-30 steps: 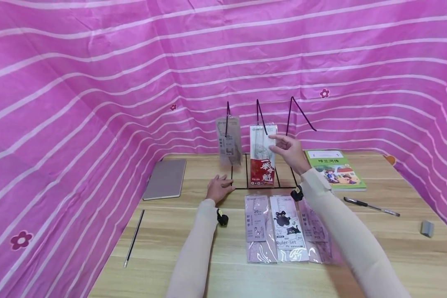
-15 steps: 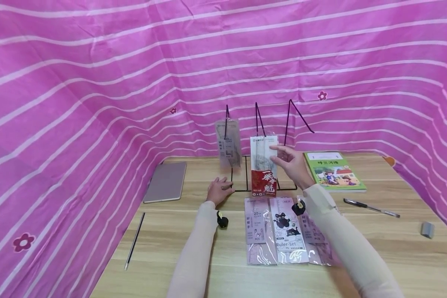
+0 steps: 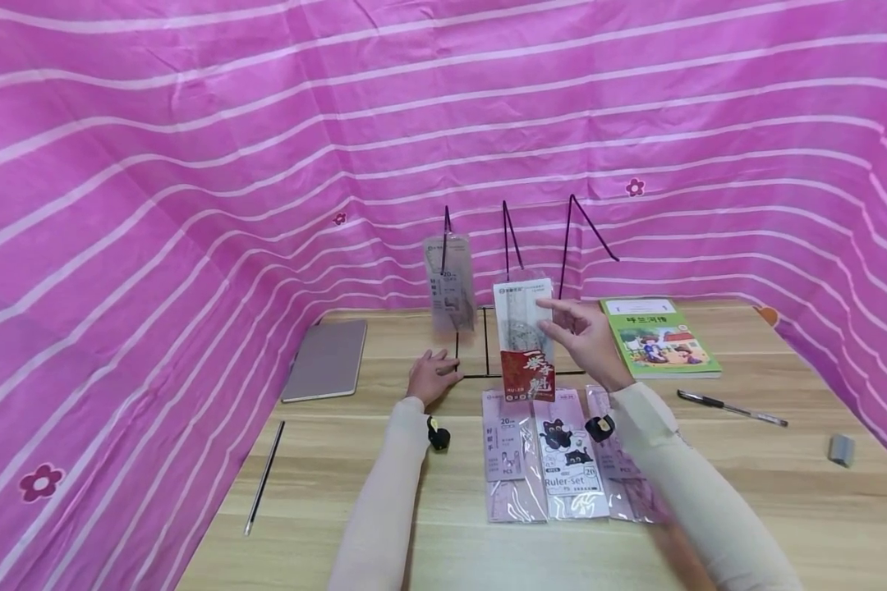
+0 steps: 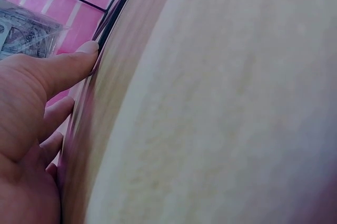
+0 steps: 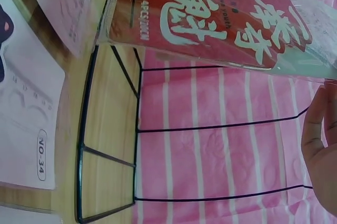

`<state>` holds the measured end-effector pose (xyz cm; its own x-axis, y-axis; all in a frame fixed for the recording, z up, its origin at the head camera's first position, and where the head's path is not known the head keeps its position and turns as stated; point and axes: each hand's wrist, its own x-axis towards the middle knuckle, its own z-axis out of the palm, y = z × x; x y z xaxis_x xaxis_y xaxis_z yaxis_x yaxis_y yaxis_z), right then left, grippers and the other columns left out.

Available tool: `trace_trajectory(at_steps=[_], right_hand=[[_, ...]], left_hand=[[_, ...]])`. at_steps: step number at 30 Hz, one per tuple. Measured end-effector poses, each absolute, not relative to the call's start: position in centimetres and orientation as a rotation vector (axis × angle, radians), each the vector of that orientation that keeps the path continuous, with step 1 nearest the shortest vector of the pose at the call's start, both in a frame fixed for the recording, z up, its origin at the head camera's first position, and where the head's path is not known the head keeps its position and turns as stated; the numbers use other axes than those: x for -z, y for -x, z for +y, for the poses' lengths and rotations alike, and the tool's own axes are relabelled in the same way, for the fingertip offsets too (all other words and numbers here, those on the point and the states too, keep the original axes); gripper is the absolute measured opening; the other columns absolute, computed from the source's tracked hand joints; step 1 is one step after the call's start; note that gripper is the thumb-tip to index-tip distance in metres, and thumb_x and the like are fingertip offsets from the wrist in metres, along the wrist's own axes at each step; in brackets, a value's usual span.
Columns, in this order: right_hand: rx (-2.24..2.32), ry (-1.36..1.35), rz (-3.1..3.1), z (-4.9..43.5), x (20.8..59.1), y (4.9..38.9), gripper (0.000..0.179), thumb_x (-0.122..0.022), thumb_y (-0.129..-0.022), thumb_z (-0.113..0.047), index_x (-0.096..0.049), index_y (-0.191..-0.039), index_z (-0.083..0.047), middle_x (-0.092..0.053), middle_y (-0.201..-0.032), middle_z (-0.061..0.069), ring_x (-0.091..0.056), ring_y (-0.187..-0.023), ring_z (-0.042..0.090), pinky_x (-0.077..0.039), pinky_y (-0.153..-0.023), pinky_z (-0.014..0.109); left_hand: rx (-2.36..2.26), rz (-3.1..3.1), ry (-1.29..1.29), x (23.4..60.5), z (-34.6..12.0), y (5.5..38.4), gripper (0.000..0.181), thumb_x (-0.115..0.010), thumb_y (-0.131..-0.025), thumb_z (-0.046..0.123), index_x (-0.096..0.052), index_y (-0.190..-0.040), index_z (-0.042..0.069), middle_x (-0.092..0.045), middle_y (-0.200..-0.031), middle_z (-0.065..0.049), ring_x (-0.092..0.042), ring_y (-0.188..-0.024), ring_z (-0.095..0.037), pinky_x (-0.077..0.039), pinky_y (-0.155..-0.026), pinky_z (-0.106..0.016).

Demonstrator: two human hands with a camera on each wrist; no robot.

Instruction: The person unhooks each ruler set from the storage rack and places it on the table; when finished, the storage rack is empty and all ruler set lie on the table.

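red and white printed card under clear plastic identifies the ruler packet (image 3: 525, 341), which i observe in front of the wire rack (image 3: 486, 341), below the tip of the middle hook (image 3: 513, 236) and leaning slightly. the right hand (image 3: 587, 332) pinches its right edge between thumb and fingers. from my station i cannot tell whether the hook passes through the packet's top tab. the left hand (image 3: 432, 377) is relaxed, grasping nothing, its thumb touching the wire at the rack's base. fault conditions, in my judgement: a caught tab, pulled toward the person, could tip the rack if the left hand were lifted; a one-edge grip could let the packet swivel; its lower end, overlapping the cat packet (image 3: 569, 460) in the head view, could snag and shift that packet. clearances: the left pink packet (image 3: 513, 460) and right pink packet (image 3: 631, 488) flank the cat packet closely; the grey packet (image 3: 451, 287) restricts leftward travel; the green book (image 3: 661, 338) lies beyond the right hand. i read wider room on the tabletop (image 3: 325, 492), toward the pencil (image 3: 264, 476).
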<state>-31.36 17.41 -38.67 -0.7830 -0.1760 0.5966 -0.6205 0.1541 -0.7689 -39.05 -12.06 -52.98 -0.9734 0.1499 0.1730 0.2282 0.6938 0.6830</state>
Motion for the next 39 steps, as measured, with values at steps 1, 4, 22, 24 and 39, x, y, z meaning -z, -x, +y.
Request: trace_trajectory(at_steps=[1,4,22,24,39], right_hand=[[-1.661,-0.769,-2.070,17.4,38.7,31.3,0.036,-0.067,-0.091,0.008,-0.062,-0.127,0.008,-0.051,-0.076,0.018,-0.046,-0.065,0.013,-0.041,-0.056,0.017],[-1.679,-0.778,-2.059,17.5,39.7,31.7,0.038,-0.066,-0.091,0.010,-0.061,-0.129,0.009,-0.050,-0.074,0.016,-0.045,-0.063,0.011,-0.040,-0.054,0.017],[-2.190,-0.306,-2.363,12.9,44.3,30.5,0.048,-0.073,-0.088,-0.003,-0.060,-0.133,0.002,-0.065,-0.089,0.001,-0.062,-0.077,0.010,-0.058,-0.071,0.026],[-2.211,-0.224,-2.429,12.1,44.9,30.3,0.047,-0.074,-0.087,-0.001,-0.061,-0.132,0.003,-0.065,-0.087,0.000,-0.062,-0.073,0.010,-0.058,-0.066,0.027],[-2.116,-0.049,-2.767,7.3,48.4,29.6,0.039,-0.075,-0.079,0.002,-0.071,-0.118,0.003,-0.066,-0.065,0.001,-0.052,-0.052,0.012,-0.042,-0.045,0.023]], left_hand=[[1.146,-2.797,0.313,53.0,-12.1,39.1,0.037,-0.076,-0.089,0.027,-0.072,-0.123,0.011,-0.052,-0.149,-0.016,-0.029,-0.148,-0.045,-0.014,-0.124,-0.058],[1.126,-2.799,0.318,53.1,-12.1,39.1,0.037,-0.075,-0.090,0.028,-0.073,-0.122,0.010,-0.052,-0.148,-0.017,-0.030,-0.147,-0.046,-0.015,-0.123,-0.059],[1.129,-2.844,0.346,52.4,-12.6,39.6,0.037,-0.073,-0.092,0.029,-0.072,-0.124,0.011,-0.049,-0.151,-0.016,-0.027,-0.149,-0.045,-0.014,-0.124,-0.059],[1.112,-2.865,0.353,52.4,-12.7,39.7,0.037,-0.072,-0.092,0.030,-0.071,-0.125,0.012,-0.048,-0.152,-0.015,-0.027,-0.149,-0.045,-0.015,-0.123,-0.060],[0.921,-3.058,0.468,50.8,-12.9,40.1,0.039,-0.067,-0.097,0.031,-0.066,-0.134,0.017,-0.044,-0.154,-0.014,-0.027,-0.148,-0.047,-0.023,-0.121,-0.060]])
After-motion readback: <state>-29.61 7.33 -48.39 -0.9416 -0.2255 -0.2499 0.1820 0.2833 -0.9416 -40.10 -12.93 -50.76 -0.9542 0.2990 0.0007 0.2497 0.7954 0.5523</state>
